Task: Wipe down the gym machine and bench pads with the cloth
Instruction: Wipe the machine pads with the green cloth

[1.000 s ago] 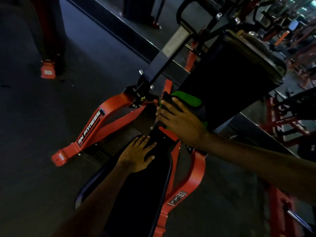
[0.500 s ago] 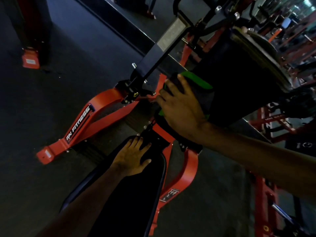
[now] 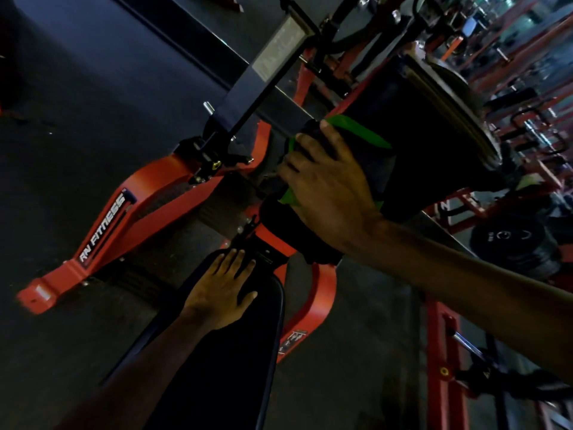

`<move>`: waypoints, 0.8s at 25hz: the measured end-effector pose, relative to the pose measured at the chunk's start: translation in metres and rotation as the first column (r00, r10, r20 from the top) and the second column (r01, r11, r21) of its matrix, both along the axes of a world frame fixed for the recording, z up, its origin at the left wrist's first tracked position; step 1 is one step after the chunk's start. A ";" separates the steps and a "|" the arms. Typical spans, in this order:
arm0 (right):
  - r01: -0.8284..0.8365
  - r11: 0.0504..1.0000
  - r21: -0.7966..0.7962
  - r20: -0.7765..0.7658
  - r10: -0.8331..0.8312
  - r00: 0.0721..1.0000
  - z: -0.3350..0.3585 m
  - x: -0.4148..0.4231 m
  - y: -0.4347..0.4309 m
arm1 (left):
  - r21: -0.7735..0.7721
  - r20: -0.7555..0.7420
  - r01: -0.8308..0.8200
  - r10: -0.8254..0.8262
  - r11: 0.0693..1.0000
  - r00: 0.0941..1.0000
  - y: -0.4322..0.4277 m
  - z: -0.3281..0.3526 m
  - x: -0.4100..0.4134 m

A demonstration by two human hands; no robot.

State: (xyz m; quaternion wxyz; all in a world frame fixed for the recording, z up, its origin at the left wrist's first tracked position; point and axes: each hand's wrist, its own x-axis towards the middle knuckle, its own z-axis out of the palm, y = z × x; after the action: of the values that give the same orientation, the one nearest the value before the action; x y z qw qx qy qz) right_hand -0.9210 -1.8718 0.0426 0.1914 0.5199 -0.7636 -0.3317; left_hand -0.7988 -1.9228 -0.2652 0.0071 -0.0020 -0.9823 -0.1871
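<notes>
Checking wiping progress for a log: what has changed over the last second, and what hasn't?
The right hand, pressing the green cloth flat, has slid a little way up the back pad from its lower edge. Nothing was taken up or let go. The left hand still rests flat on the seat pad.

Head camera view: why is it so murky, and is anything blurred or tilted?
In the head view the light is dim, so the black seat pad under the left hand shows almost no detail; the green cloth under the right hand reads clearly; the red gym racks at far right look soft and smeared; the picture is tilted, the orange-red machine frame running diagonally.
</notes>
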 end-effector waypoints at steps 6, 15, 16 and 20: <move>0.036 0.951 0.306 0.033 -0.048 0.998 -0.058 0.020 -0.021 | 0.000 0.005 0.010 -0.010 1.000 1.000 0.002 0.004 -0.002; 0.065 0.984 0.168 -0.003 -0.066 0.998 -0.041 0.017 -0.019 | -0.001 0.015 0.022 -0.022 1.000 1.000 -0.002 0.009 0.001; 0.059 0.981 0.185 0.013 -0.063 0.998 -0.049 0.018 -0.021 | -0.003 0.014 0.024 -0.024 1.000 1.000 -0.002 0.009 0.001; -0.026 0.995 0.095 0.026 0.024 0.999 -0.031 0.006 -0.013 | 0.014 0.010 0.018 -0.019 1.000 1.000 -0.001 0.006 -0.001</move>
State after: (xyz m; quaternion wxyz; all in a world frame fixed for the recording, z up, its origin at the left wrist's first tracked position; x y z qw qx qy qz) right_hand -0.9150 -1.8852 0.0113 0.1609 0.5421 -0.7426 -0.3588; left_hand -0.7998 -1.9235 -0.2594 0.0004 -0.0101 -0.9810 -0.1938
